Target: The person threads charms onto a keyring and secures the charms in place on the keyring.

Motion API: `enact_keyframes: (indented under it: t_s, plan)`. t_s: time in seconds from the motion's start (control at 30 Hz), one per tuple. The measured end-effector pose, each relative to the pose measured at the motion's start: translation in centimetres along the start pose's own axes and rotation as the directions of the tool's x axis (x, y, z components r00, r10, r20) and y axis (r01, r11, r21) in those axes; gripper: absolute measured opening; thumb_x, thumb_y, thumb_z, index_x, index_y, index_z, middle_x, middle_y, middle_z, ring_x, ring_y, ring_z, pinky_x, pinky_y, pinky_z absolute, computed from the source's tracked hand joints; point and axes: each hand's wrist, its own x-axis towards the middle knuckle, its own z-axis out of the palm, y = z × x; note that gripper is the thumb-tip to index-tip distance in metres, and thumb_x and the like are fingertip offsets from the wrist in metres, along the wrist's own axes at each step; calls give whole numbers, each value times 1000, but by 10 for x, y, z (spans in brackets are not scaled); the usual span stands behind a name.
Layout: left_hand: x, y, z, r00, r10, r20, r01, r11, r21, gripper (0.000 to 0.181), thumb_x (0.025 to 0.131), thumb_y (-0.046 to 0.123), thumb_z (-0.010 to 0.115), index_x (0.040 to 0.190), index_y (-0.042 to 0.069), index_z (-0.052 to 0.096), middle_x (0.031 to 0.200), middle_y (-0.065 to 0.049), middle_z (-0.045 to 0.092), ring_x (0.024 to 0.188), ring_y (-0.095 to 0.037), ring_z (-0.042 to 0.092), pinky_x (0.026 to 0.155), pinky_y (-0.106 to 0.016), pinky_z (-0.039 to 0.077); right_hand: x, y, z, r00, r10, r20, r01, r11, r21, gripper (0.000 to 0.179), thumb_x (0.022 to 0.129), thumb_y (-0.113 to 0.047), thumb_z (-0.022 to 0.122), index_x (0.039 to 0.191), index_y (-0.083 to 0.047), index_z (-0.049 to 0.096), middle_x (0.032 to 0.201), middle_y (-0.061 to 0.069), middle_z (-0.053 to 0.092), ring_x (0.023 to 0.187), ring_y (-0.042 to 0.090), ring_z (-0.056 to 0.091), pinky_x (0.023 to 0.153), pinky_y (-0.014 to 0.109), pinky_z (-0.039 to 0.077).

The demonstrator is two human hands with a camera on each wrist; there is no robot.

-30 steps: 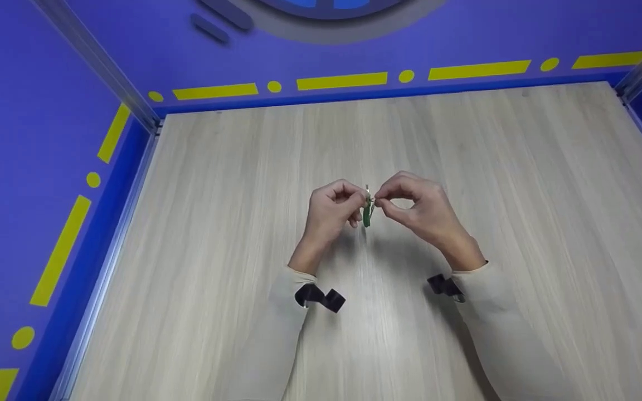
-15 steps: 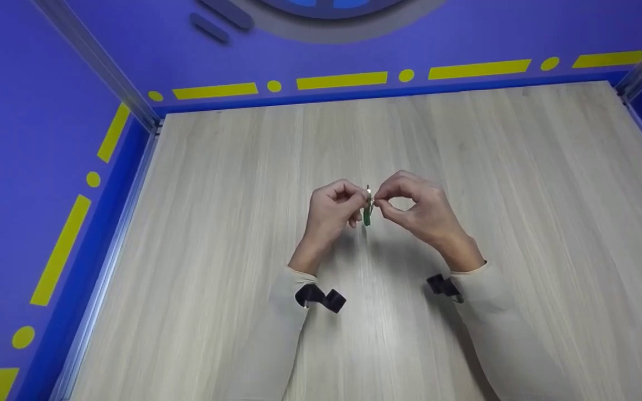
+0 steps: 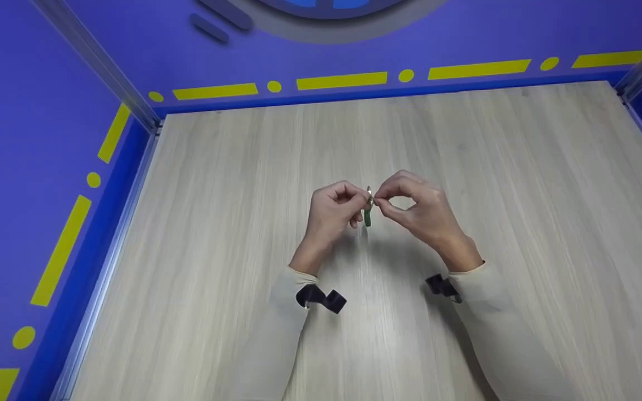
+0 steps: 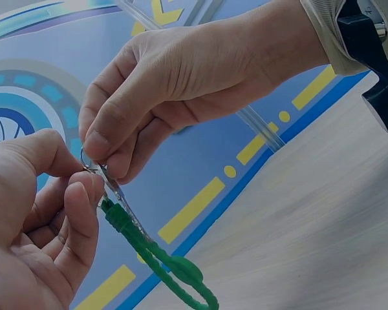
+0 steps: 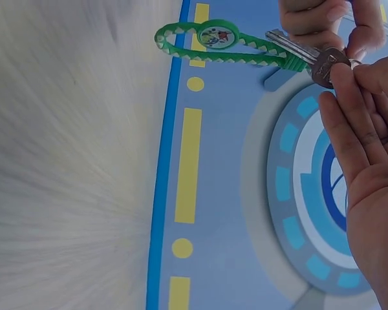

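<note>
Key and ring up in the air between both hands, over the table. Left hand pinched tight, seemingly on the ring; right hand in a like pinch, seemingly on the head of the key, with no gap showing at either set of tips. Strap, green and looped, stretching away from the ring, alongside the key's blade. Looks like the step of working key and ring against each other; impossible to tell whether joining or parting. Probably calls next for a steady ring and a small, careful slide along the wire. No container in view, hence no contents to report.
</note>
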Motion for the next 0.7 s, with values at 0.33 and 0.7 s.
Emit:
enact_keyframes:
  t_s: [0.33,0.7]
  plan:
    - [-1,0,0,1000,-20,-1,20,1000,3,10,96,0,69,90,-1,76,78,-7,72,58,-13,58,51,-22,50,0,2,1,1000,-10,-15,10,1000,-3,18,85,14,82,92,0,74,90,6,74,81,21,71,80,20,56]
    - [0,1,0,1000,-8,14,8,1000,2,10,95,-2,69,88,-2,75,76,-8,72,56,-13,58,50,-22,49,0,2,1,999,-28,-47,28,1000,9,21,82,17,83,88,-1,74,88,6,74,81,20,71,79,20,56]
